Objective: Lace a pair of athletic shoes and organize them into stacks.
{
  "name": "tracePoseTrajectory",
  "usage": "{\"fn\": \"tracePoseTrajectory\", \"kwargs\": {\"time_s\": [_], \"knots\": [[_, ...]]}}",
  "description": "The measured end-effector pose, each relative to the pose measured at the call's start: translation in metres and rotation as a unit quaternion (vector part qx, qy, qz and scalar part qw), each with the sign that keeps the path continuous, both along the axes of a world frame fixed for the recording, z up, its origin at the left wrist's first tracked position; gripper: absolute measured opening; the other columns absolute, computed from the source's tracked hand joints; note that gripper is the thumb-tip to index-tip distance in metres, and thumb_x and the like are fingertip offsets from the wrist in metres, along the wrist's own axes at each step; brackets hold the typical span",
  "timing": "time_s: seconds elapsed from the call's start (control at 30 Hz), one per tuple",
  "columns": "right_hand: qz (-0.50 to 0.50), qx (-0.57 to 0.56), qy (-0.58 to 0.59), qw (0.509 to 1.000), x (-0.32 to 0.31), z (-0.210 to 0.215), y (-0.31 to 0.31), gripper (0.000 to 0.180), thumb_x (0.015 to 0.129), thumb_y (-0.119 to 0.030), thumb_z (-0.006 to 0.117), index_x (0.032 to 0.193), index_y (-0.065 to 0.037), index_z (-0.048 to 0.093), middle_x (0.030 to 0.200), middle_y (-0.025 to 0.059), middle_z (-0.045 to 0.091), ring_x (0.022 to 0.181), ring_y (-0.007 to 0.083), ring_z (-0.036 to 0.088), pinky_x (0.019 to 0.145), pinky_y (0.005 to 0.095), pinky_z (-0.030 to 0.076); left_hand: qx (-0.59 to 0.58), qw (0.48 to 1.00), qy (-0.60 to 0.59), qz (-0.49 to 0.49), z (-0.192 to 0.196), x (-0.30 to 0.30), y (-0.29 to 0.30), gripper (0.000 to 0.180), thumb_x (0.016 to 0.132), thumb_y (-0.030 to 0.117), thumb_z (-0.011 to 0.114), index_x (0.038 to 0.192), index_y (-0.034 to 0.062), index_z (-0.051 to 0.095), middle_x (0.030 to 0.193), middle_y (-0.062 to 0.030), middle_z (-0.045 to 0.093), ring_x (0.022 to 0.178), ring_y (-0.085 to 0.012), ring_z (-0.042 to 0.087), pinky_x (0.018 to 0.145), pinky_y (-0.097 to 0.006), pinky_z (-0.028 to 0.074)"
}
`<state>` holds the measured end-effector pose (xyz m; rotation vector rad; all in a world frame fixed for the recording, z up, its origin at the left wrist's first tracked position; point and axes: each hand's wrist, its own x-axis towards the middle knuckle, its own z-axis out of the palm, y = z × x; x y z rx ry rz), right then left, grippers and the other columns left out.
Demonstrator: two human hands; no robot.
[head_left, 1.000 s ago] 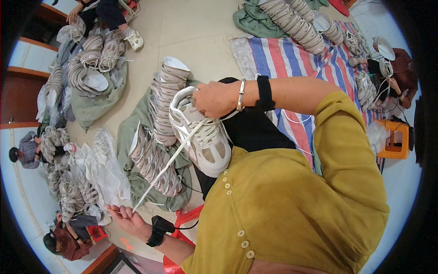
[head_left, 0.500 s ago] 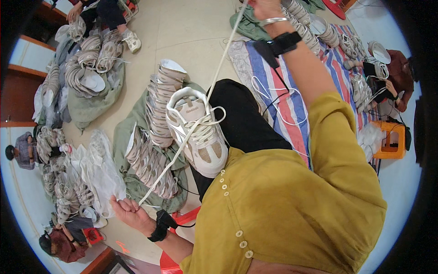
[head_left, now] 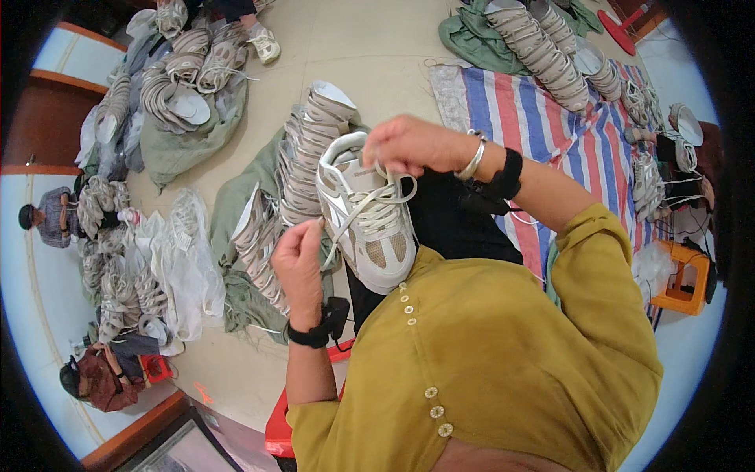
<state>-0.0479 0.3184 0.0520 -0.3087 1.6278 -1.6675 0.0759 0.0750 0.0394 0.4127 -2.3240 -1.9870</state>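
Observation:
A white and beige sneaker (head_left: 384, 263) rests on my lap, toe toward me, with a cream shoelace (head_left: 376, 211) crossed over its tongue. My left hand (head_left: 299, 256) is closed in a pinch beside the shoe's left side, on a strand of the lace running off the eyelets. Over the collar and tongue, my right hand (head_left: 417, 147) has its fingers curled round the lace, close to a small loop at the right side. It partly hides the shoe's opening. Both wrists carry black straps.
Just beyond the shoe, stacked beige shoe uppers (head_left: 311, 161) lie on a green cloth (head_left: 236, 208). More uppers sit at far left and on a striped sheet (head_left: 543, 149) at right. Clear plastic bags (head_left: 189, 267), an orange stool (head_left: 683, 277) and other people are around.
Both hands have come in from far apart to the shoe. My right hand has dropped from the top edge, my left has moved up and right. The stretched lace is now slack.

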Motion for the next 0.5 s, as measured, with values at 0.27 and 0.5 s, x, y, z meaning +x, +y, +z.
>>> {"fn": "tracePoseTrajectory", "kwargs": {"time_s": [0.27,0.5], "knots": [[0.072,0.106,0.128,0.984,0.009,0.003,-0.032,0.02,0.089,-0.018,0.049,0.083,-0.004,0.06,0.055,0.001,0.054,0.04,0.0082,0.049,0.04,0.0225,0.039,-0.034,0.996,-0.009,-0.084,-0.018,-0.024,0.012,0.019,0.087,0.017,0.063,0.081,-0.0012,0.062,0.075,0.0011,0.058,0.068,-0.0055,0.049,0.062,-0.021,0.041],[0.033,0.07,0.058,0.995,0.007,-0.008,-0.041,0.017,0.09,-0.017,0.051,0.087,-0.004,0.062,0.057,0.0009,0.057,0.04,0.007,0.051,0.037,0.02,0.039,-0.067,0.993,0.005,-0.098,-0.027,-0.035,0.012,0.019,0.088,0.018,0.061,0.079,0.0013,0.06,0.066,0.0034,0.053,0.06,-0.0044,0.045,0.055,-0.02,0.037]]}}
